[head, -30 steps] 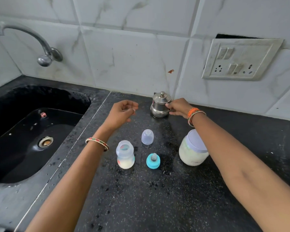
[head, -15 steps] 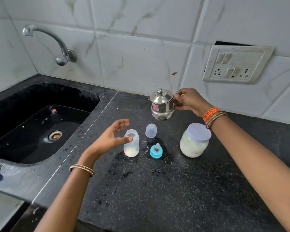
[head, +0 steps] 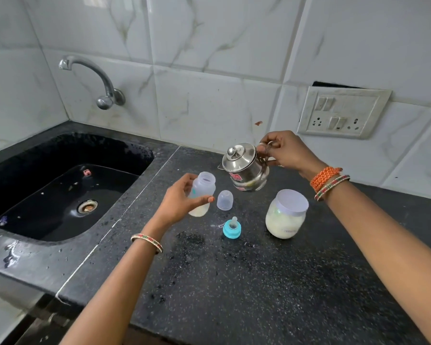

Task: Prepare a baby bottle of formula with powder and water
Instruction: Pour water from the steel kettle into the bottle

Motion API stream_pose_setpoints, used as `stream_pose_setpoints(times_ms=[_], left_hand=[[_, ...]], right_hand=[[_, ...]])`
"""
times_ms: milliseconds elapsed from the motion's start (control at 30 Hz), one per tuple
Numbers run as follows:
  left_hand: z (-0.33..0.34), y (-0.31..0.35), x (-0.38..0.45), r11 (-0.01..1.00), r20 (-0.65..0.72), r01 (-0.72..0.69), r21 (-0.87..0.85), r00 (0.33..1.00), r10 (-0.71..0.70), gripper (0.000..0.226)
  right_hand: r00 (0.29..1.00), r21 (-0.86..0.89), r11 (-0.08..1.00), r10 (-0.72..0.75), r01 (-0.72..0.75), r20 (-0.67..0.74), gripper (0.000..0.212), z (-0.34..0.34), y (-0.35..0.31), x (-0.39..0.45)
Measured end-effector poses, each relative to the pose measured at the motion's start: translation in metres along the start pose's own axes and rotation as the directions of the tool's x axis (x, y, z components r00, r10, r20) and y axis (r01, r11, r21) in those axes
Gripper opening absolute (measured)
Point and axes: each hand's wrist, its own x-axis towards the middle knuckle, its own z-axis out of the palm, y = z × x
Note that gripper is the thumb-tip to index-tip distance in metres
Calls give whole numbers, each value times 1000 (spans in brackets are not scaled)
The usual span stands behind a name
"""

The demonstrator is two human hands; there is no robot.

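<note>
A person's left hand [head: 178,201] grips an open baby bottle [head: 201,196] holding pale powder, while the right hand [head: 285,151] holds a lidded steel pot [head: 244,168] tilted above the black counter [head: 234,282]. A clear cap [head: 225,200], blue teat ring [head: 232,227] and powder jar [head: 285,217] stand nearby.

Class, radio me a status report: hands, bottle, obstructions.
Left hand grips open bottle. Right hand holds steel kettle tilted beside it. Nothing between them.
</note>
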Motion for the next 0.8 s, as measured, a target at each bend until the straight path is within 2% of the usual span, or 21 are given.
stream_pose_setpoints(times_ms=[167,400,600,800], left_hand=[[4,13,5,996,-41,-44,80,998,48,58],[20,16,6,995,-23,-52,80,998,54,62],[30,24,9,997,0,-54,56,999,54,62],[33,29,7,997,18,-62,49,998,62,59]], right_hand=[[999,-40,999,-36,36,18,5,-11,-13,-5],[985,-271,948,-173,165,-7,12,-19,-29,-12],[978,-402,894,-205,196,22,16,-26,-38,-15],[974,-443,871,-225,210,19,17,-29,-42,-18]])
